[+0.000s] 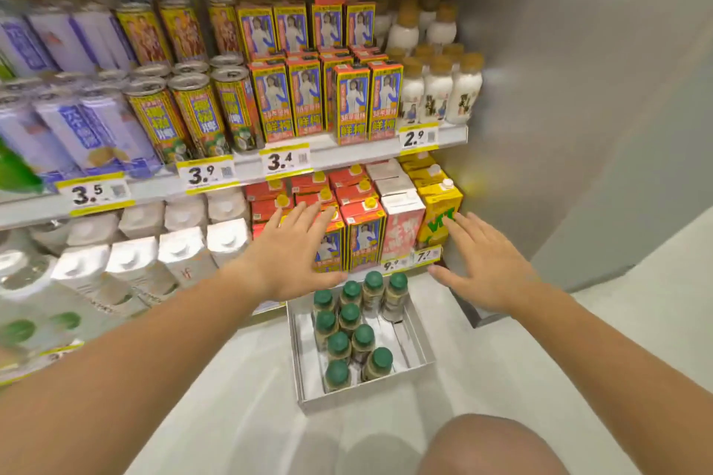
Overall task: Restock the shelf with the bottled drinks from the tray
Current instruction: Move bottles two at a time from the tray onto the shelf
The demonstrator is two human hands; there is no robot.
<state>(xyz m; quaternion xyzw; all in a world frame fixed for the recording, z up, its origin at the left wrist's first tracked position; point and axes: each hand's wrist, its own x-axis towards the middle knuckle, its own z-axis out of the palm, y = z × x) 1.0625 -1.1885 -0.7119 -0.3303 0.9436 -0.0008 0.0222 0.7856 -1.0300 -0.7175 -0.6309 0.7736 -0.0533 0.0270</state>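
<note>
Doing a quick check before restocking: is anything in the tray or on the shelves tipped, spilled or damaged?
Nothing stands out. The green-capped bottles stand upright in the tray, caps on; no spill shows on the floor; shelf cartons sit in rows.

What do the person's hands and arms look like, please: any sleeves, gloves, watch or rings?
Both the left hand and the right hand are bare, with no gloves. No ring, watch or bracelet is visible on either. No sleeve is in view anywhere up to the frame's edge.
</note>
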